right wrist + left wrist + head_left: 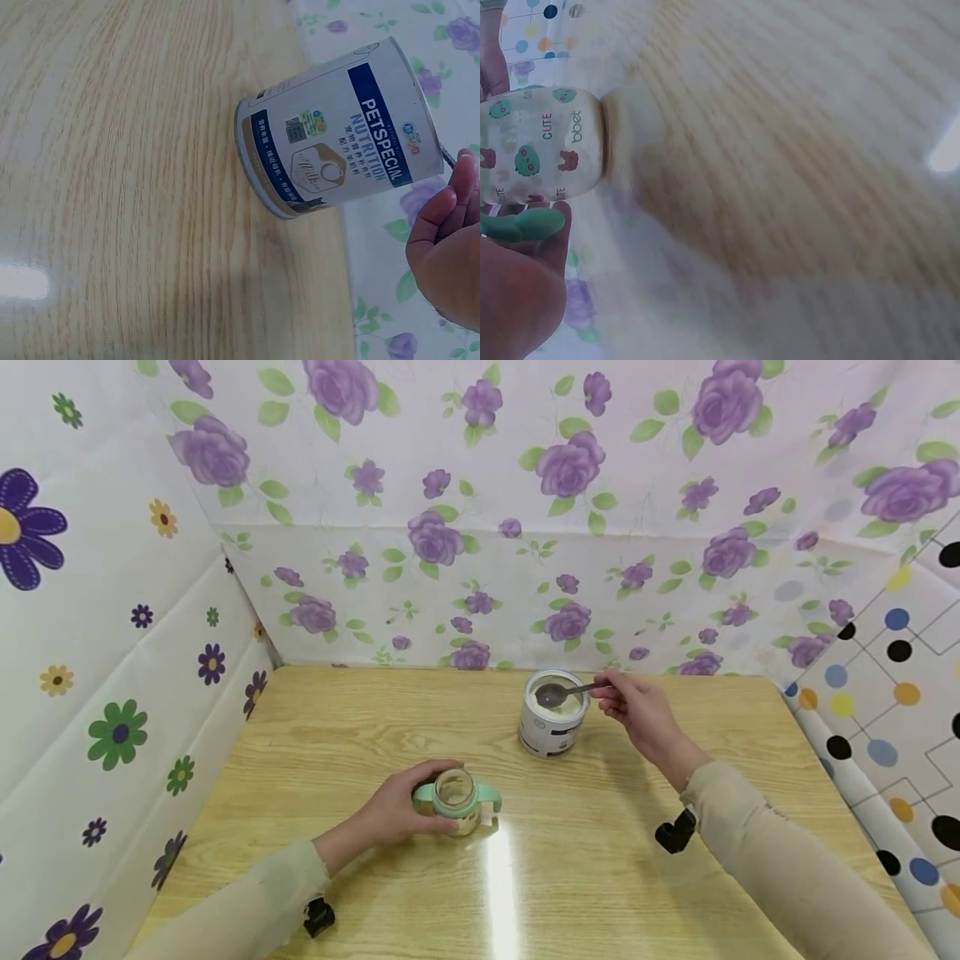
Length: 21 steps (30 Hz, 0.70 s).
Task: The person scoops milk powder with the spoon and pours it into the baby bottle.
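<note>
On the wooden table (337,718), below and to the left of the open can (546,735), a green-handled bottle (467,817) is gripped around its side by the left hand (397,808). Just right of the can, the handle of a spoon (552,696), its bowl over the can's mouth, is pinched by the right hand (643,714). Pale powder (564,707) could be spilled around the can if the spoon is tilted or knocked against the rim.

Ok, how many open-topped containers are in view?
2: the two-handled bottle, held by the left hand, and the PETSPECIAL NUTRITION tin, farther back to the right, with the spoon at its opening. No others show.
</note>
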Each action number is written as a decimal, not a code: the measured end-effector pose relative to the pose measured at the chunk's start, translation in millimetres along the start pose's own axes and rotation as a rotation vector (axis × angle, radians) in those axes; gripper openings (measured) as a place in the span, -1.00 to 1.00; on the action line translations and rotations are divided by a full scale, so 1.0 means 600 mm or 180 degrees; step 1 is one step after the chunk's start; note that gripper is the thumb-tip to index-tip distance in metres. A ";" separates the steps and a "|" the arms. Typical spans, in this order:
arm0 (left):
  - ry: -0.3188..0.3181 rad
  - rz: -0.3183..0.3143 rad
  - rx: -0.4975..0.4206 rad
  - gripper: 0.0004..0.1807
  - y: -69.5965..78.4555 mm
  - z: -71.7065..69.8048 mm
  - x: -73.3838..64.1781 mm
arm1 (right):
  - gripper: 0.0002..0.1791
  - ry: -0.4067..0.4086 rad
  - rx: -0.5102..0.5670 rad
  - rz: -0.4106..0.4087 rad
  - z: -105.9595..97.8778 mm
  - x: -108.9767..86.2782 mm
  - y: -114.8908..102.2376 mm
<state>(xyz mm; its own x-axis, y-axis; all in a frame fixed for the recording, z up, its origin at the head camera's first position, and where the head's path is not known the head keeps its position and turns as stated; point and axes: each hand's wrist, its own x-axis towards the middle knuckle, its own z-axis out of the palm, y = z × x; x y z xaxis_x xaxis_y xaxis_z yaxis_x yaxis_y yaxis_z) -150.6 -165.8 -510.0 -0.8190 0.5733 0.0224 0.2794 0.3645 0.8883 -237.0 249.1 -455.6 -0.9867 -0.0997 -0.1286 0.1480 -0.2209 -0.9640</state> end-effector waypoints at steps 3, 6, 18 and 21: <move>-0.0117 0.0052 -0.0121 -0.01 0.009 -0.023 0.008 | -0.66 0.0040 0.0028 0.0020 -0.001 0.000 0.005; -0.0145 0.0164 -0.0235 -0.02 0.027 -0.062 0.031 | -0.63 0.0057 0.0041 0.0024 -0.002 0.000 0.008; -0.0426 0.0143 0.0211 0.06 0.062 -0.120 0.210 | -0.52 0.0088 0.0161 0.0080 -0.006 -0.005 0.006; -0.0554 0.0141 0.0313 0.09 0.053 -0.109 0.245 | -0.50 0.0074 0.0141 0.0081 -0.004 -0.004 0.006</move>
<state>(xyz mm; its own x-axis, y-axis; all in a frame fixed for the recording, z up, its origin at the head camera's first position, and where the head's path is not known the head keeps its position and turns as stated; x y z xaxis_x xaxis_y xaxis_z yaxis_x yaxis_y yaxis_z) -295.0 -118.1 -448.4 -0.7084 0.7053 -0.0268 0.3677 0.4012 0.8390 -234.0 250.9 -459.2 -0.9838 -0.0834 -0.1588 0.1754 -0.2615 -0.9491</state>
